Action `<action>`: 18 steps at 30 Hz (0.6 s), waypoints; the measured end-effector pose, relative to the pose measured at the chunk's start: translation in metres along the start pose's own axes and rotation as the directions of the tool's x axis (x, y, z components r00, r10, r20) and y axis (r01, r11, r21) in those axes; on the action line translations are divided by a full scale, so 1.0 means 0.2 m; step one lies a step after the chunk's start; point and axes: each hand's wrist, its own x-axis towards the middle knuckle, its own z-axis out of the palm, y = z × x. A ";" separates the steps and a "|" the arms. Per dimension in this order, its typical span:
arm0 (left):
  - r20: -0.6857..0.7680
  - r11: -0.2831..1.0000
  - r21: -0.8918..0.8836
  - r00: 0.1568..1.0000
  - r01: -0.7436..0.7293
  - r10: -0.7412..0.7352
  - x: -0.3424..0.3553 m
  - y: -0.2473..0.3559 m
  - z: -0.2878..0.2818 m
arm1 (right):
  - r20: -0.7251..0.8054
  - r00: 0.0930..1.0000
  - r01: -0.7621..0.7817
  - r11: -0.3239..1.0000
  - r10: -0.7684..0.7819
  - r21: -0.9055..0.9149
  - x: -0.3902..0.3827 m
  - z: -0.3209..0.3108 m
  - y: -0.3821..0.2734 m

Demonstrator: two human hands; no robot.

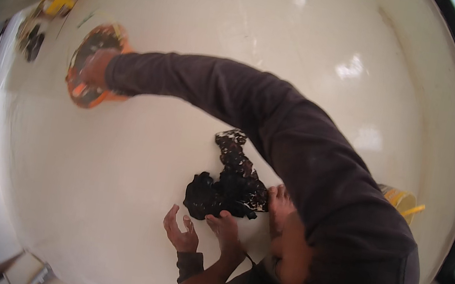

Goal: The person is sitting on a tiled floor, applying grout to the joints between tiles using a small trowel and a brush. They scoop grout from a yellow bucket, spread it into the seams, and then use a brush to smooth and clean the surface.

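My right hand [96,68] reaches far out to the left, its long dark sleeve crossing the view. It is at the mouth of an orange bucket [91,99] with a dark, smeared inside; blur and the bucket hide what its fingers do. Low in the middle, my left hand [181,232] is open, its fingers apart and slightly curled, with nothing in them. Close beyond it lies a crumpled black rag [230,183] with pale and brownish smears, spread on the pale floor [130,163]. The left hand appears apart from the rag.
My bare feet [281,206] are beside the rag. A yellowish bucket [398,200] with a yellow handle sticking out stands at the right. A yellow container [59,2] and a dark object [33,43] are at the far left. Pale walls bound the glossy floor.
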 end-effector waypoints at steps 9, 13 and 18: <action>0.044 0.996 0.022 0.996 -0.082 0.081 0.04 0.29 0.20 | 0.138 0.986 -0.135 0.926 0.091 0.352 -0.58 -0.38 0.33; 0.032 0.996 0.031 0.996 -0.079 0.078 0.06 0.11 0.19 | 0.142 0.889 -0.420 0.649 0.436 0.634 -1.18 -0.43 0.81; 0.097 0.996 0.056 0.993 -0.074 0.068 -0.01 -0.07 0.21 | -0.146 0.615 -0.729 0.630 0.774 0.267 -2.06 -0.51 1.25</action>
